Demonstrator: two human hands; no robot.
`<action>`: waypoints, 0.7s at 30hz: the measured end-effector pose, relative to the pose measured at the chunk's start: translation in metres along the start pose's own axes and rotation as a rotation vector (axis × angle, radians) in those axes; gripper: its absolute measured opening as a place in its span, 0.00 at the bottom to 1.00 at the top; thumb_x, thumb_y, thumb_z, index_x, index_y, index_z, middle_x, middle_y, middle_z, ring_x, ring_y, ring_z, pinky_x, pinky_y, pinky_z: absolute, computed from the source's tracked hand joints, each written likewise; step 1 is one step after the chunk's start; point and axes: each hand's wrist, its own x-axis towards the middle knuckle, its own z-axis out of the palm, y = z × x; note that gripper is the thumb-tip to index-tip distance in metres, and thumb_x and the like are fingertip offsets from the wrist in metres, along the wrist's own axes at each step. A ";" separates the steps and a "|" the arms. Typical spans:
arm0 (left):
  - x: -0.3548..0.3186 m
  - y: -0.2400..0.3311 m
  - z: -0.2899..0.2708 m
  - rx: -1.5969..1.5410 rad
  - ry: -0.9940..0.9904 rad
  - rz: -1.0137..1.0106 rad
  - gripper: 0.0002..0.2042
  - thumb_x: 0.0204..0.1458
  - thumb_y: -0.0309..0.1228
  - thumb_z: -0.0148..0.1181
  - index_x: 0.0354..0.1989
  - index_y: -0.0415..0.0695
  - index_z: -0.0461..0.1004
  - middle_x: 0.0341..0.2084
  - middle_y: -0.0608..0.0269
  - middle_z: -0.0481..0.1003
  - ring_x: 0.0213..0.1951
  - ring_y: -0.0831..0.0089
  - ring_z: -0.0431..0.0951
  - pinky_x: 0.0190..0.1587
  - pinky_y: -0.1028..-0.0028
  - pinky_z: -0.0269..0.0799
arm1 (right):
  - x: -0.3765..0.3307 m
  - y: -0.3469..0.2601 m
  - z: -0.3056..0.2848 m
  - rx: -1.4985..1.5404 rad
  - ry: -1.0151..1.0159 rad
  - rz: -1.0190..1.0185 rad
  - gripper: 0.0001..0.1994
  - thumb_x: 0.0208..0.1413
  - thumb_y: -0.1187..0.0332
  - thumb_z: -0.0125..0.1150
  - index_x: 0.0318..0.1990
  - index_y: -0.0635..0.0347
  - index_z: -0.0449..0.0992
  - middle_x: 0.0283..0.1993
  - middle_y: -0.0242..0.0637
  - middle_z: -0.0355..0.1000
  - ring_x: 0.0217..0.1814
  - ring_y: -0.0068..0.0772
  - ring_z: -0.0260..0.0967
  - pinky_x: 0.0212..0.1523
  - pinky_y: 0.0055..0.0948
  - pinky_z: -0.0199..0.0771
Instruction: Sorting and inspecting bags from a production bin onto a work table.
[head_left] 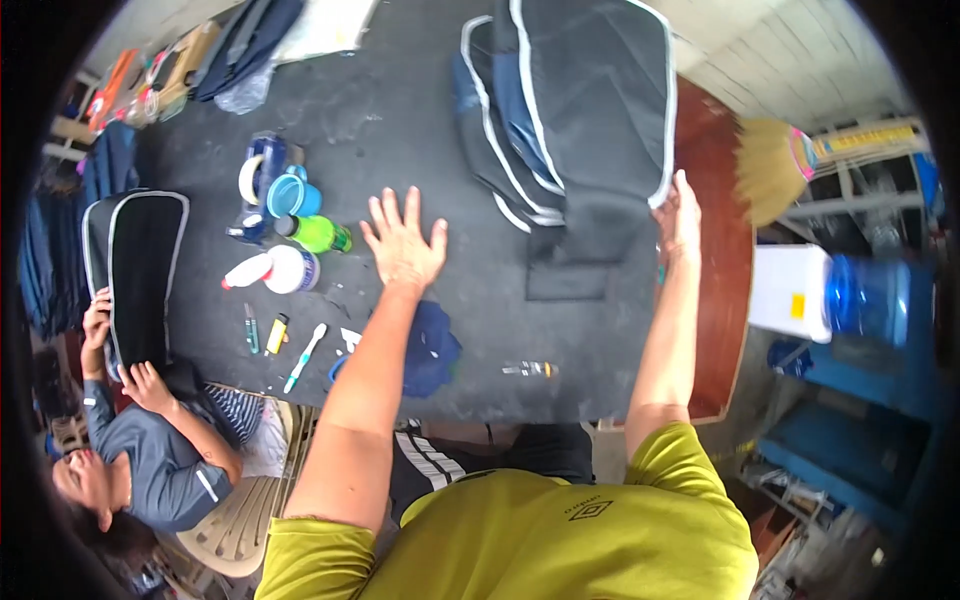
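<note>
My left hand (405, 243) lies palm down on the black tabletop (420, 110), fingers spread, holding nothing. My right hand (680, 222) is at the right lower edge of a large black fabric piece (605, 100) with white piping. Its fingers are stretched out along the piped edge and touch it; the thumb side is partly hidden. Another piped fold with dark blue fabric (515, 95) lies at the piece's left side. A black flap (568, 281) extends from its near end. Near my left forearm is a crumpled dark blue cloth (432, 350).
At left stand a green bottle (318, 234), white spray bottle (290, 270), blue cup (293, 193) and dark blue jug (262, 175). A toothbrush (305, 358) and yellow lighter (277, 334) lie nearer. A co-worker (165, 450) holds another piped black piece (145, 270). A broom (770, 170) is at right.
</note>
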 end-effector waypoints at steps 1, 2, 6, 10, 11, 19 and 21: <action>-0.003 0.000 0.002 0.005 0.007 0.006 0.37 0.61 0.59 0.43 0.76 0.55 0.52 0.74 0.49 0.48 0.76 0.46 0.40 0.73 0.39 0.41 | -0.037 0.008 -0.013 -0.095 0.112 -0.086 0.25 0.57 0.58 0.72 0.57 0.61 0.74 0.53 0.37 0.75 0.57 0.33 0.71 0.58 0.33 0.71; -0.006 -0.009 0.007 0.009 0.018 -0.011 0.37 0.61 0.60 0.43 0.76 0.55 0.52 0.74 0.49 0.48 0.76 0.47 0.41 0.72 0.39 0.41 | -0.073 0.021 -0.022 -0.197 0.202 -0.171 0.25 0.58 0.60 0.71 0.59 0.62 0.72 0.56 0.39 0.73 0.59 0.34 0.70 0.59 0.34 0.71; -0.008 -0.020 0.017 -0.051 0.021 0.003 0.40 0.58 0.61 0.49 0.76 0.57 0.50 0.76 0.51 0.45 0.76 0.47 0.40 0.73 0.39 0.39 | -0.284 0.094 -0.149 -0.944 0.016 -0.572 0.21 0.60 0.67 0.67 0.58 0.65 0.72 0.55 0.41 0.72 0.57 0.35 0.70 0.60 0.34 0.71; -0.019 -0.048 -0.024 -0.249 -0.262 0.051 0.46 0.54 0.60 0.58 0.77 0.55 0.47 0.77 0.52 0.45 0.78 0.51 0.37 0.74 0.44 0.38 | -0.536 0.181 -0.288 -1.234 -0.063 0.040 0.16 0.54 0.65 0.69 0.44 0.67 0.76 0.44 0.50 0.76 0.48 0.46 0.76 0.50 0.38 0.75; -0.049 -0.048 -0.042 -0.252 -0.092 0.133 0.43 0.55 0.53 0.61 0.76 0.52 0.51 0.73 0.49 0.55 0.76 0.51 0.47 0.74 0.51 0.45 | -0.578 0.178 -0.305 -1.270 -0.282 0.505 0.23 0.54 0.53 0.68 0.44 0.69 0.77 0.52 0.55 0.77 0.56 0.56 0.74 0.53 0.43 0.74; -0.466 -0.028 -0.048 -0.809 0.042 0.339 0.10 0.57 0.29 0.60 0.45 0.38 0.78 0.39 0.50 0.78 0.44 0.52 0.78 0.51 0.60 0.72 | -0.713 0.287 -0.531 -1.178 -0.105 0.831 0.31 0.59 0.41 0.59 0.51 0.64 0.80 0.48 0.50 0.80 0.52 0.41 0.77 0.55 0.40 0.74; -0.596 -0.012 0.001 -0.889 -0.312 0.135 0.14 0.59 0.34 0.61 0.49 0.38 0.77 0.41 0.48 0.79 0.47 0.54 0.78 0.51 0.60 0.74 | -0.720 0.305 -0.563 -1.237 0.084 0.520 0.23 0.60 0.51 0.63 0.49 0.63 0.80 0.45 0.43 0.81 0.50 0.34 0.78 0.53 0.38 0.76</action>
